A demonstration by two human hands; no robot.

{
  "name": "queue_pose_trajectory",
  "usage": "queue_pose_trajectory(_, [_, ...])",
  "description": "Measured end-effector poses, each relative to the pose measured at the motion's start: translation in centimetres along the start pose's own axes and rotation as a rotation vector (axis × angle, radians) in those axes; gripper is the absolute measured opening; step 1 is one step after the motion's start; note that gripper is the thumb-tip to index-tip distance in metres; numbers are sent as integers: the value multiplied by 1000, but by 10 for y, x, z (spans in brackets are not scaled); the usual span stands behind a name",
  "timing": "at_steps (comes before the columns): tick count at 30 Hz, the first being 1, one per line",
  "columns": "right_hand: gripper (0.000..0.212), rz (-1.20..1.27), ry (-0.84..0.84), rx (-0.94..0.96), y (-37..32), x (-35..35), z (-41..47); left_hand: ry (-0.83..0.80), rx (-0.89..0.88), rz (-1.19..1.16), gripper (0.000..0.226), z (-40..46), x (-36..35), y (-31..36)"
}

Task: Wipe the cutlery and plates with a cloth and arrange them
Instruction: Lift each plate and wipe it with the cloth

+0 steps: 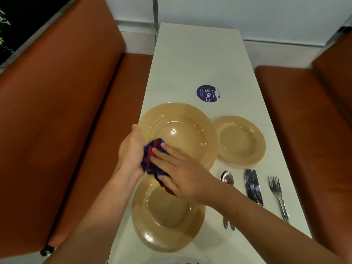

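Note:
A large tan plate [182,128] is tilted up above the white table [198,60]. My left hand [129,151] grips its near left rim. My right hand [181,172] presses a blue and red cloth [152,157] flat against that rim, fingers spread over it. Below it a second large tan plate [167,216] lies flat on the table. A smaller tan plate [241,141] sits to the right. Spoons [227,177], partly hidden by my right forearm, two knives [252,184] and forks [277,195] lie in a row at the right.
A round purple sticker [208,93] is on the table beyond the plates. Brown padded benches [57,111] run along both sides of the narrow table. A white rim [171,261] shows at the bottom edge.

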State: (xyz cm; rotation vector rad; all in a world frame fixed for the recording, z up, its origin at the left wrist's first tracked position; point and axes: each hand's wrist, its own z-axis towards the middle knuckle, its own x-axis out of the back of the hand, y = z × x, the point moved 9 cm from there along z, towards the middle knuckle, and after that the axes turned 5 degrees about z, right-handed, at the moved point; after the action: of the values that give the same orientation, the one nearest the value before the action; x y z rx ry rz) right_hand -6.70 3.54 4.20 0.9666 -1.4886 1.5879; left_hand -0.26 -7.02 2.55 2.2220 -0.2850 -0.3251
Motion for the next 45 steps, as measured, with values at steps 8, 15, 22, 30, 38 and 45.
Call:
queue_pose_trajectory(8, [50,-270,-93,-77,74,29,-56,-66,-97,136,33,2,11,-8])
queue_pose_trajectory(15, [67,-391,108,-472,112,69,-18,-81,-148,212,49,-7,2,-1])
queue_pose_trajectory(22, [68,-139,272,-410,51,44,31,-121,-138,200,46,-15,-18,-4])
queue_pose_trajectory(30, [61,18,125,-102,-6,4,10,-14,-80,14,48,-5,2,0])
queue_pose_trajectory(38, [35,-155,123,-63,55,19,-60,-60,-160,122,38,-6,16,13])
queue_pose_trajectory(45, [59,-245,166,-328,87,61,-15,-87,-138,141,64,-9,-6,-4])
